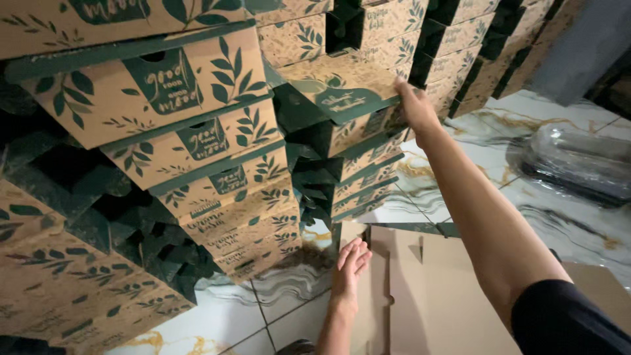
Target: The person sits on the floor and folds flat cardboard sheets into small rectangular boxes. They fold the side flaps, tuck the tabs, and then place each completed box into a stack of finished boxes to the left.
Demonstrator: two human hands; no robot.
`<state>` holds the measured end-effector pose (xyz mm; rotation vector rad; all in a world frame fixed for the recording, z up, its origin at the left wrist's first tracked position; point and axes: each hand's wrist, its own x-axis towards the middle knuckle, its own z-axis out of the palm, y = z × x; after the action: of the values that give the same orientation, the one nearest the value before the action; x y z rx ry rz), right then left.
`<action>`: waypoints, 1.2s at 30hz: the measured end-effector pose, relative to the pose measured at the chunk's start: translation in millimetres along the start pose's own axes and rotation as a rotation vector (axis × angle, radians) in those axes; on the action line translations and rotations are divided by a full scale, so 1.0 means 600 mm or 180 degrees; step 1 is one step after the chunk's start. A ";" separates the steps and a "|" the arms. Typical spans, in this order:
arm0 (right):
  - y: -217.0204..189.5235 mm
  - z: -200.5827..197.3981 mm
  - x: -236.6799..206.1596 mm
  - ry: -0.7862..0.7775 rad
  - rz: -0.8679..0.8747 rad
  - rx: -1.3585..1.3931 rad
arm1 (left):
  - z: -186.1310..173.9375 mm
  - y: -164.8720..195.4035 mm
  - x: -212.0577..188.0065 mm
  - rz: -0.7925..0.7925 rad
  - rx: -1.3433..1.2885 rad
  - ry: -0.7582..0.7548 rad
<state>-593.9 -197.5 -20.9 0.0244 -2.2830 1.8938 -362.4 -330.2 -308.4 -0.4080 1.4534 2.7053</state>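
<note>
My right hand [414, 104] reaches up and grips the right edge of a folded brown box with green leaf print [338, 85], which sits on top of a stack of the same boxes [358, 174]. My left hand [350, 263] lies flat, fingers together, on the left edge of a flat unfolded cardboard sheet [434, 289] on the floor. It holds nothing.
Tall stacks of leaf-printed boxes [197, 138] fill the left side and more stacks [453, 59] stand at the back. The floor is white marble-look tile [486, 151]. A clear plastic-wrapped bundle [578, 161] lies at the right.
</note>
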 end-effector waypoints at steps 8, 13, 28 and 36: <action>0.016 -0.004 -0.054 -0.0388 0.0711 0.0764 | 0.005 0.017 0.012 0.0017 -0.0285 0.0111; 0.031 -0.020 -0.082 -0.0228 0.0675 0.1079 | -0.002 0.016 0.000 0.0047 0.0048 0.0210; 0.399 -0.496 -0.534 -0.0644 0.1352 -0.3785 | 0.065 -0.113 -0.119 0.0845 0.3931 -0.0391; 0.436 -0.520 -0.585 -0.0059 0.1409 -0.3705 | 0.173 -0.211 -0.087 0.0770 0.2884 0.0292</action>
<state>-242.2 122.2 -271.3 -0.6365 -3.1821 0.3823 -313.6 -169.6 -343.7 -0.2971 2.6383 1.8442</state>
